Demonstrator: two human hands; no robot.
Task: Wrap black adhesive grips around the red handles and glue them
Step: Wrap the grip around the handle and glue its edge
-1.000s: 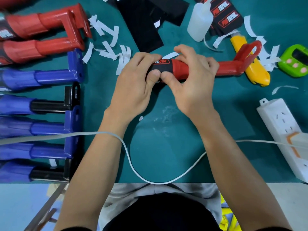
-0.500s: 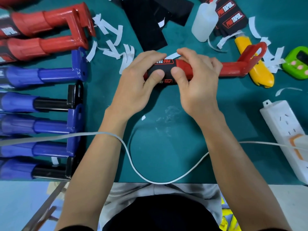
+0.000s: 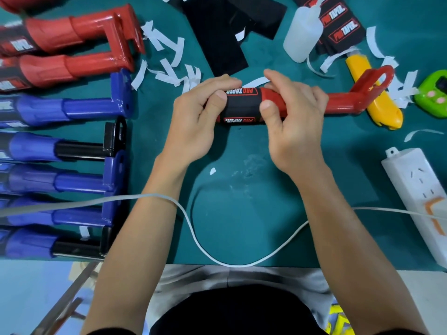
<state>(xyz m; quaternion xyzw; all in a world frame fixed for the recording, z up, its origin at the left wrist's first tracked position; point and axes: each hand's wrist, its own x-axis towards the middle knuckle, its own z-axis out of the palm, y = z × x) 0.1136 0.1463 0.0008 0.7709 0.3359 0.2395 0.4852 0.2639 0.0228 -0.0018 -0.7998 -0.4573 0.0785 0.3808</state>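
Rolled a notch further than half a second back, going by the black grip (image 3: pixel 242 107): shows a logo strip along the top and another along the bottom now, with both thumbs spread out to its two ends instead of bunched mid-way. Sits wrapped round the thick end of the red handle (image 3: pixel 343 105), held lying left-to-right over the middle of the tabletop (image 3: pixel 242 201), hook end pointing right. Can't tell if lifted or resting on the mat.

Probably held that way for a reason: lets the thumbs smooth the sticky sheet down flat before any glue goes on. Left hand (image 3: pixel 193 122) curled round the butt end, thumb pressing the grip's left edge, fingers (image 3: pixel 217 81) hooked over the top. Right hand (image 3: pixel 295 122) wrapped round the bare red part just past the grip, thumb tip on the grip's right edge. Forearms coming up from the bottom edge in a V.

Glue bottle (image 3: pixel 301 35) standing just beyond, beside a stack of spare grips (image 3: pixel 338 20), so an easy grab for the gluing step. Peeled white backing strips (image 3: pixel 169 64) scattered behind. Yellow knife (image 3: pixel 377 110) partly under the hook end. Already-wrapped red handles (image 3: pixel 72 44) and blue ones (image 3: pixel 60 110) lined up far left.
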